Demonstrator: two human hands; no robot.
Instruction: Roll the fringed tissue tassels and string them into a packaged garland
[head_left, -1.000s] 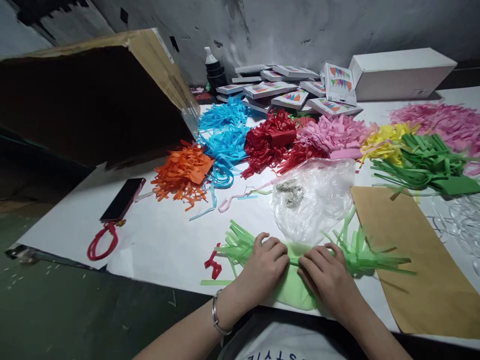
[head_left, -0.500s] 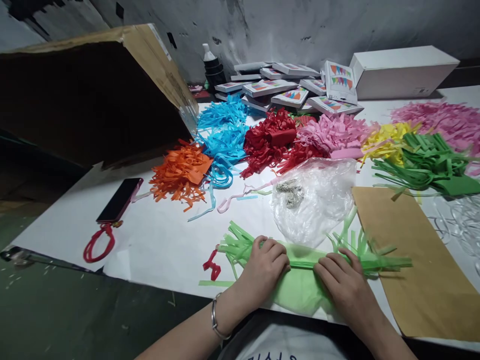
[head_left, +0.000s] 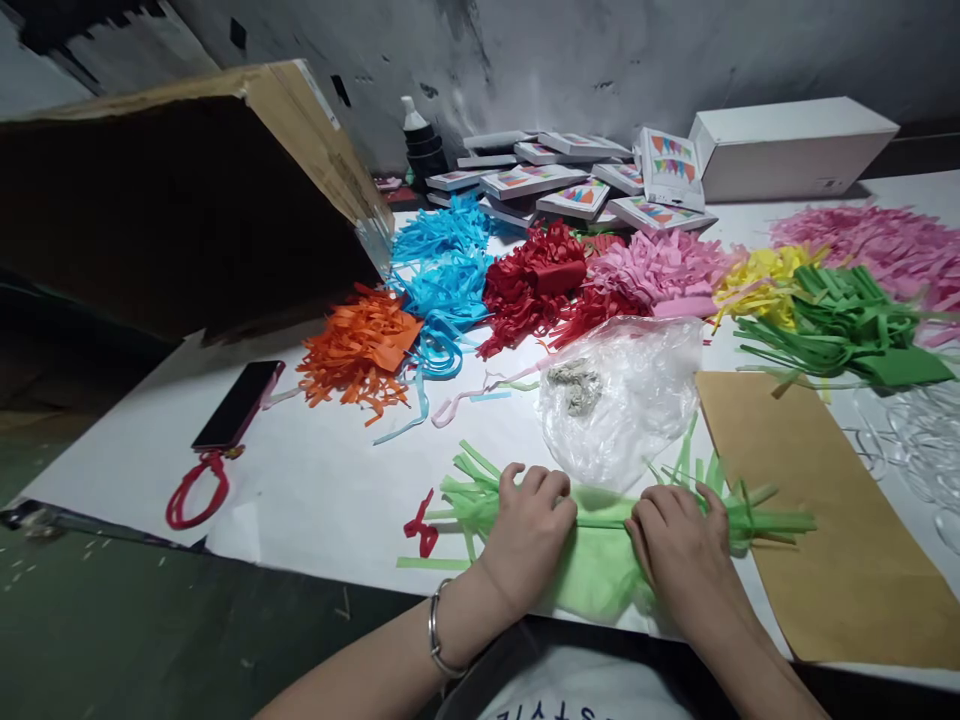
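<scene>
Light green fringed tissue paper (head_left: 600,572) lies at the table's front edge, its cut strips spreading out to both sides. A narrow rolled or folded band runs across it between the hands. My left hand (head_left: 531,535), with a silver bangle on the wrist, has its fingers curled over the band's left part. My right hand (head_left: 684,545) grips the right part the same way, knuckles up. Both thumbs are partly hidden. Just beyond the paper lies a clear plastic bag (head_left: 630,400) with a crumpled greyish piece in it.
Fringed bundles in orange (head_left: 360,345), blue (head_left: 450,285), red (head_left: 536,280), pink, yellow and dark green (head_left: 855,325) line the middle. A phone (head_left: 238,405) lies left, brown card (head_left: 817,520) right. Behind are a large carton (head_left: 315,130), flat boxes and a white box (head_left: 795,150).
Both hands have shifted slightly on the green paper, the fingers more curled. The band between them looks narrower. The whole view has moved a little.
</scene>
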